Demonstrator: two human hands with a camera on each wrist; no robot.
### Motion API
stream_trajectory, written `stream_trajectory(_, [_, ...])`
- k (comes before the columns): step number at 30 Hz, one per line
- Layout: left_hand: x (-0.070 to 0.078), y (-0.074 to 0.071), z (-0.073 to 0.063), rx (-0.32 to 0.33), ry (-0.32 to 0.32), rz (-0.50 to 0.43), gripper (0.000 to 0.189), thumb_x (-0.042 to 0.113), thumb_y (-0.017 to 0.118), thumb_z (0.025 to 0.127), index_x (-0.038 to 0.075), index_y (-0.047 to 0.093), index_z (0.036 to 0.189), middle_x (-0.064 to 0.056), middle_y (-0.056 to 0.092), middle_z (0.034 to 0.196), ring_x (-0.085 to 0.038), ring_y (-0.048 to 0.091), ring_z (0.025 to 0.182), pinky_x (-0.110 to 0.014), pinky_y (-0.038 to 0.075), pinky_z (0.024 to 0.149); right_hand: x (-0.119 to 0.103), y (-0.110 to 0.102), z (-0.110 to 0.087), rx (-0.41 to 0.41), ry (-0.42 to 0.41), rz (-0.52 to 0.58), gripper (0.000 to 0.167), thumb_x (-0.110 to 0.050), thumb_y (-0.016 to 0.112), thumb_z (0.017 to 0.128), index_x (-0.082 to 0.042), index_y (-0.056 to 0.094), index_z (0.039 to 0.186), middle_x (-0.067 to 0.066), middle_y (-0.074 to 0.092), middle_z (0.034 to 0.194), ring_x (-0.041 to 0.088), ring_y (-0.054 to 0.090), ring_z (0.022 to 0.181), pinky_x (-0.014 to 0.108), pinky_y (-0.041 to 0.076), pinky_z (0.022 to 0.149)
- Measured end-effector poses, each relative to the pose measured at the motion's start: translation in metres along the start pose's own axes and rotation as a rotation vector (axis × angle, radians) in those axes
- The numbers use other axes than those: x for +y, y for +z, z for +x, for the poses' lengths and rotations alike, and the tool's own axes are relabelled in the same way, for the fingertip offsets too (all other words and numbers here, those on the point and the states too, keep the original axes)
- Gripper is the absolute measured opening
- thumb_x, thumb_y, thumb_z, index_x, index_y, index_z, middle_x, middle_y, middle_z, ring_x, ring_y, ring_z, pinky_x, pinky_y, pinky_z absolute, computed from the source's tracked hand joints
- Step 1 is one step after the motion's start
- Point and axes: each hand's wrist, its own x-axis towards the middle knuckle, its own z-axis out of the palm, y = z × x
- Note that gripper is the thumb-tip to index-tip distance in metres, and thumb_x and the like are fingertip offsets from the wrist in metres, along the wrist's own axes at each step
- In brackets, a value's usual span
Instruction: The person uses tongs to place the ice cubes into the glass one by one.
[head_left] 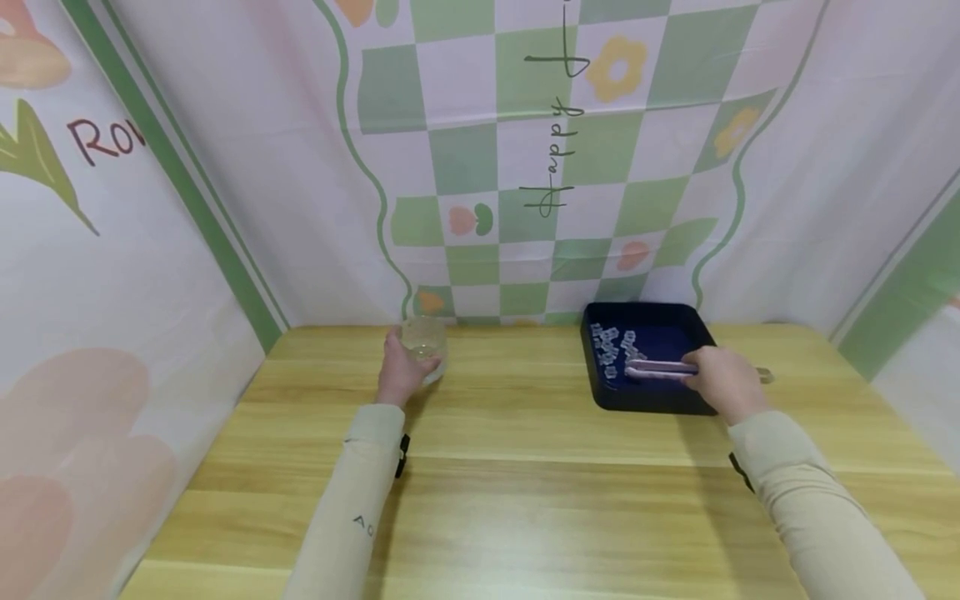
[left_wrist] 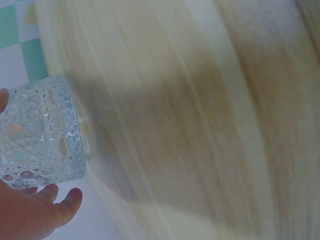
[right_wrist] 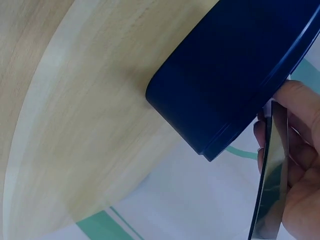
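My left hand point(head_left: 401, 368) grips a clear glass point(head_left: 429, 333), its thumb across the near side. The left wrist view shows the cut-pattern wall of the glass point(left_wrist: 42, 132) standing at the table's far edge. On the right, my right hand point(head_left: 726, 382) holds metal tongs point(head_left: 663, 367) around the middle. The tips of the tongs lie over the small clear pieces in a dark blue square tray point(head_left: 652, 402). Those clear pieces point(head_left: 609, 343) are clustered along the tray's left side. In the right wrist view, thumb and fingers pinch the tongs point(right_wrist: 272, 185) beside the tray's outer wall.
Both things stand toward the back of a wooden table point(head_left: 495, 500), with bare wood between them. A printed checkered curtain point(head_left: 525, 167) hangs just behind the table, and another printed cloth point(head_left: 112, 333) hangs at the left.
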Motion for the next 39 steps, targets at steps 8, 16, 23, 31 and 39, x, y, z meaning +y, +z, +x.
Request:
stream_trajectory(8, [0.001, -0.001, -0.001, -0.010, -0.009, 0.001, 0.096, 0.021, 0.079, 0.078, 0.000, 0.016, 0.148, -0.026, 0.032, 0.148, -0.044, 0.037, 0.135, -0.055, 0.033, 0.112, 0.000, -0.002, -0.002, 0.011, 0.024, 0.026, 0.032, -0.011, 0.071, 0.081, 0.010, 0.067, 0.104, 0.031, 0.067, 0.102, 0.050, 0.062, 0.091, 0.056, 0.052, 0.072])
stream_trajectory(16, [0.002, -0.001, -0.002, -0.014, -0.004, 0.010, 0.095, 0.022, 0.079, 0.078, 0.000, 0.016, 0.147, -0.027, 0.032, 0.147, -0.045, 0.038, 0.134, -0.055, 0.035, 0.111, 0.000, -0.007, -0.002, 0.083, 0.054, 0.063, 0.028, -0.011, 0.069, 0.084, 0.009, 0.066, 0.103, 0.027, 0.068, 0.089, 0.037, 0.062, 0.071, 0.050, 0.050, 0.061])
stream_trajectory(23, [0.002, -0.001, -0.002, -0.008, 0.004, -0.006, 0.095, 0.020, 0.079, 0.077, -0.001, 0.017, 0.146, -0.028, 0.033, 0.146, -0.045, 0.038, 0.134, -0.055, 0.034, 0.112, 0.001, -0.012, -0.002, 0.110, 0.053, 0.070, 0.028, -0.012, 0.070, 0.083, 0.009, 0.066, 0.101, 0.026, 0.068, 0.085, 0.036, 0.061, 0.068, 0.052, 0.048, 0.061])
stream_trajectory(31, [0.001, -0.001, -0.001, -0.018, -0.016, -0.026, 0.095, 0.020, 0.079, 0.078, 0.000, 0.016, 0.146, -0.029, 0.033, 0.145, -0.045, 0.038, 0.133, -0.054, 0.034, 0.112, -0.003, -0.015, -0.002, 0.137, 0.060, 0.089, 0.029, -0.013, 0.069, 0.084, 0.009, 0.067, 0.103, 0.028, 0.068, 0.090, 0.043, 0.062, 0.073, 0.054, 0.048, 0.062])
stream_trajectory(39, [0.000, -0.002, -0.001, -0.022, 0.000, -0.025, 0.095, 0.019, 0.079, 0.077, 0.000, 0.016, 0.146, -0.030, 0.033, 0.146, -0.046, 0.037, 0.134, -0.054, 0.033, 0.113, -0.008, -0.019, 0.000, 0.162, 0.054, 0.086, 0.028, -0.013, 0.069, 0.084, 0.008, 0.067, 0.103, 0.029, 0.068, 0.092, 0.046, 0.062, 0.076, 0.055, 0.048, 0.065])
